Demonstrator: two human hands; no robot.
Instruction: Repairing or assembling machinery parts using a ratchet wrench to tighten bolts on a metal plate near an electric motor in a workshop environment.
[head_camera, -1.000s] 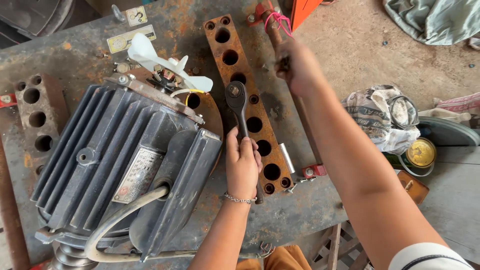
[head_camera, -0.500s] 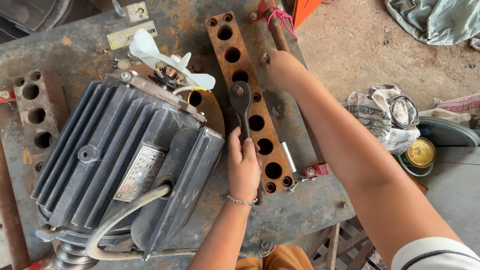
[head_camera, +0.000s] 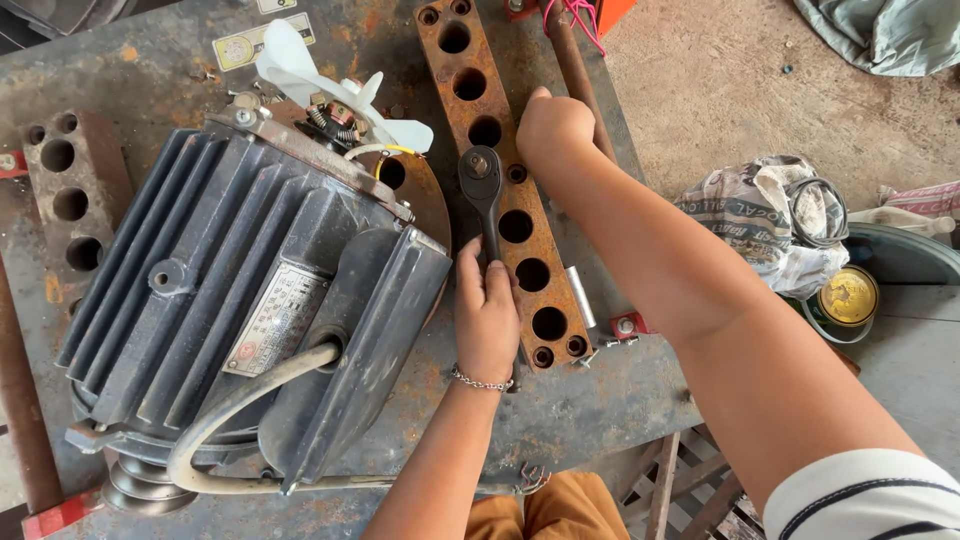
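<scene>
Right hand (head_camera: 553, 125), fisted, now drawn nearer along holed rusty bar (head_camera: 530, 250); left hand (head_camera: 488, 318) clasping ratchet wrench (head_camera: 482, 185) atop that bar, unmoved.

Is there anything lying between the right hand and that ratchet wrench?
Nothing visible. The right hand rests on the rusty holed bar just beside the ratchet wrench, whose handle the left hand holds.

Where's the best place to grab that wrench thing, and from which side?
Probably the long handle of the ratchet, where the left hand already wraps its near end. Come from the near side: the handle runs straight toward the person, while the round head at the far end sits over the rusty holed bar, close to the motor.
</scene>
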